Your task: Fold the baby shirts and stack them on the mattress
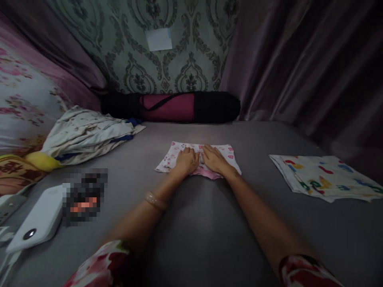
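Nearest, a white device (38,219) is seen on the grey sheet (194,239), well left of the arms. Further out, the left hand (187,160) and right hand (214,158) are laid flat, fingers outstretched, side by side on a small printed cloth (229,153) mid-sheet, nothing clasped. A colourful cloth (326,177) is spread well to its right; beyond, a clothes pile (86,133) and a pink-and-black roll (173,107) are seen.

Floral red-white sleeves (101,265) both arms; pale bangle (154,200) on left wrist.
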